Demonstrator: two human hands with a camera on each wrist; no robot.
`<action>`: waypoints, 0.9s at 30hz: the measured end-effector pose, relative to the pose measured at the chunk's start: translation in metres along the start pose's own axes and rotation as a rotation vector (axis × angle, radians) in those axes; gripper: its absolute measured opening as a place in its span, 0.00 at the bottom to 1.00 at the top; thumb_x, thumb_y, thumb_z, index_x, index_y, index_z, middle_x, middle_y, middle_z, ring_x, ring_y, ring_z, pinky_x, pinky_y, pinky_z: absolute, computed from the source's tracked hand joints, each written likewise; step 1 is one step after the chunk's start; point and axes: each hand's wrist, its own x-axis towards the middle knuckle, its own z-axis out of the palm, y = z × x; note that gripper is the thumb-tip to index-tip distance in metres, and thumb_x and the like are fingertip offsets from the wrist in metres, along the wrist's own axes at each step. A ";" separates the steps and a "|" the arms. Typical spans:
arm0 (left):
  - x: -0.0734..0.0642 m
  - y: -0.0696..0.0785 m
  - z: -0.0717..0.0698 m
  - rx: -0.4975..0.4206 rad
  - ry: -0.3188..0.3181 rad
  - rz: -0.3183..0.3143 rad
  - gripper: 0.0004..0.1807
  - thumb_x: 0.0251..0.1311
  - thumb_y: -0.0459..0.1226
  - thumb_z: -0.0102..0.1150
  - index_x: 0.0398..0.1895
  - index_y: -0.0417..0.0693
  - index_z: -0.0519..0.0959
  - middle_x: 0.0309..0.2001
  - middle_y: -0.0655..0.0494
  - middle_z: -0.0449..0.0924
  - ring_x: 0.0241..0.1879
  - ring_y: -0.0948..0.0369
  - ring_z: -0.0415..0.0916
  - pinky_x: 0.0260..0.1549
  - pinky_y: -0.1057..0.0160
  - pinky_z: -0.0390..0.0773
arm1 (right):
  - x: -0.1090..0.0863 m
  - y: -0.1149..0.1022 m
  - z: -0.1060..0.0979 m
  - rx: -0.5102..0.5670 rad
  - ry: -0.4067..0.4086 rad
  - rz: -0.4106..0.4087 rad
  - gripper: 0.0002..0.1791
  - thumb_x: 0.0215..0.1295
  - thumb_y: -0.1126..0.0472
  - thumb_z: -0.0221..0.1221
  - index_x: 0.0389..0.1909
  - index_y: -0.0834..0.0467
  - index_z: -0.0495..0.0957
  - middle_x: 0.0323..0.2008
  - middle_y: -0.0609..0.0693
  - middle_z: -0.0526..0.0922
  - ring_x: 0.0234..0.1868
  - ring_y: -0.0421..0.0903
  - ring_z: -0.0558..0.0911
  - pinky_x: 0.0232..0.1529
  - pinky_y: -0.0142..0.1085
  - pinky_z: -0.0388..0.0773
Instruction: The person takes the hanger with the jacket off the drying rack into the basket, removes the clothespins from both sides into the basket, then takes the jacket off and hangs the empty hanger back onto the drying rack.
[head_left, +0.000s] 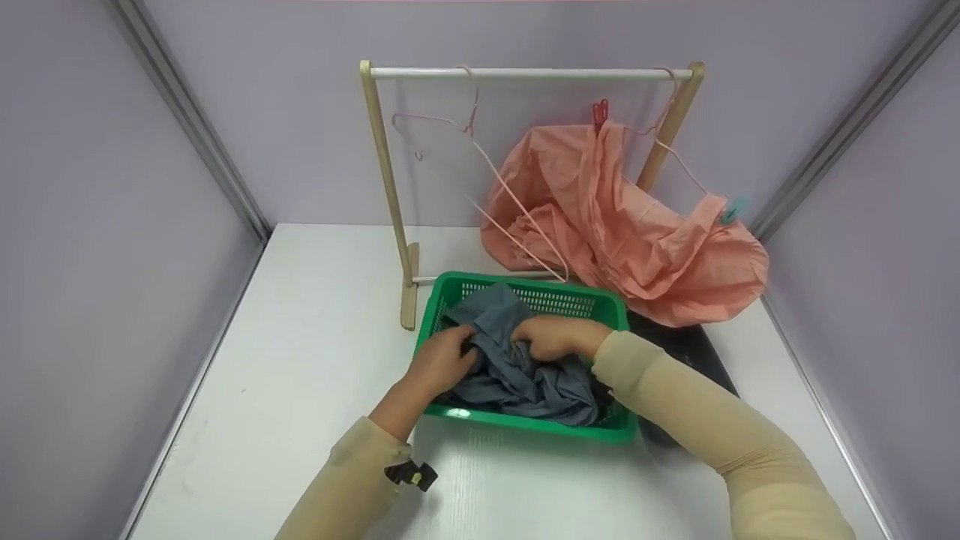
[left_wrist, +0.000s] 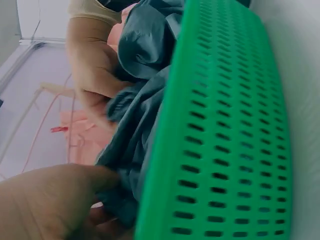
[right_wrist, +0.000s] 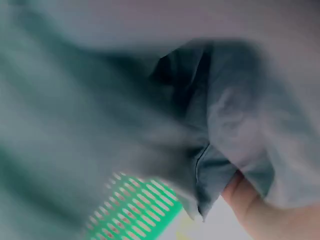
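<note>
A crumpled blue-grey garment (head_left: 514,379) lies in a green plastic basket (head_left: 525,427); its kind cannot be made out from the folds. My left hand (head_left: 441,362) pinches the cloth at the basket's left side, thumb on top, as the left wrist view shows. With curled fingers, my right hand (head_left: 555,337) grips another part of the garment, nearer the basket's right side. In the right wrist view, loose folds of the garment (right_wrist: 240,115) fill most of the picture and partly cover the right hand (right_wrist: 255,207).
Behind the basket stands a wooden rack with a white rail (head_left: 555,73). An empty pink hanger (head_left: 517,199) hangs there. On another hanger, a salmon-pink garment (head_left: 622,217) is held by a red clothespin (head_left: 600,114) and a blue clip (head_left: 733,211). A dark flat object (head_left: 694,349) lies right of the basket.
</note>
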 end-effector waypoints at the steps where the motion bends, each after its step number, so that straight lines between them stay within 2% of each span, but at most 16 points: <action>1: 0.000 0.000 0.003 0.021 -0.044 0.007 0.07 0.70 0.37 0.58 0.46 0.47 0.81 0.44 0.53 0.84 0.44 0.56 0.80 0.45 0.53 0.78 | 0.002 0.001 0.006 -0.009 -0.029 0.027 0.19 0.61 0.78 0.48 0.38 0.53 0.80 0.34 0.45 0.76 0.35 0.46 0.72 0.39 0.40 0.67; 4: -0.001 0.000 0.012 0.072 -0.153 0.017 0.05 0.71 0.39 0.57 0.37 0.50 0.80 0.36 0.55 0.82 0.35 0.58 0.77 0.38 0.55 0.77 | 0.009 0.004 0.021 -0.054 -0.094 0.097 0.18 0.64 0.77 0.50 0.42 0.53 0.81 0.37 0.46 0.78 0.37 0.47 0.72 0.39 0.42 0.67; 7: 0.000 0.000 0.019 0.120 -0.230 0.005 0.10 0.71 0.39 0.58 0.29 0.51 0.79 0.31 0.56 0.81 0.31 0.59 0.74 0.36 0.56 0.76 | 0.015 0.009 0.031 -0.102 -0.136 0.135 0.16 0.66 0.75 0.51 0.39 0.53 0.80 0.35 0.48 0.77 0.35 0.48 0.72 0.37 0.43 0.67; 12: 0.003 -0.005 0.027 0.173 -0.281 -0.041 0.14 0.69 0.39 0.59 0.23 0.50 0.77 0.27 0.56 0.78 0.30 0.60 0.72 0.36 0.55 0.76 | 0.024 0.017 0.040 -0.137 -0.137 0.137 0.13 0.68 0.73 0.52 0.33 0.52 0.78 0.31 0.49 0.76 0.33 0.48 0.71 0.35 0.44 0.66; 17: 0.007 -0.010 0.033 0.171 -0.291 -0.104 0.12 0.69 0.39 0.59 0.26 0.47 0.81 0.29 0.54 0.81 0.30 0.59 0.74 0.38 0.53 0.79 | 0.025 0.026 0.044 -0.144 -0.104 0.134 0.11 0.69 0.71 0.54 0.37 0.52 0.81 0.36 0.49 0.80 0.35 0.47 0.74 0.38 0.43 0.69; 22: 0.008 -0.008 0.032 0.171 -0.265 -0.162 0.11 0.70 0.41 0.58 0.34 0.43 0.84 0.37 0.48 0.84 0.37 0.54 0.80 0.43 0.49 0.79 | 0.017 0.028 0.039 -0.113 -0.071 0.130 0.14 0.67 0.71 0.54 0.46 0.52 0.81 0.43 0.50 0.82 0.41 0.47 0.76 0.42 0.44 0.71; 24: 0.007 -0.006 0.029 0.170 -0.235 -0.160 0.12 0.70 0.42 0.58 0.36 0.43 0.83 0.39 0.47 0.84 0.40 0.52 0.81 0.44 0.48 0.79 | 0.010 0.028 0.034 -0.092 -0.057 0.120 0.13 0.67 0.71 0.54 0.45 0.53 0.80 0.42 0.50 0.81 0.40 0.47 0.75 0.42 0.44 0.70; 27: 0.004 -0.003 0.022 0.162 -0.161 -0.121 0.12 0.71 0.42 0.57 0.43 0.43 0.83 0.44 0.46 0.84 0.46 0.49 0.81 0.47 0.48 0.78 | -0.002 0.027 0.025 -0.081 -0.026 0.092 0.10 0.68 0.69 0.54 0.44 0.54 0.80 0.42 0.50 0.81 0.40 0.47 0.74 0.44 0.44 0.71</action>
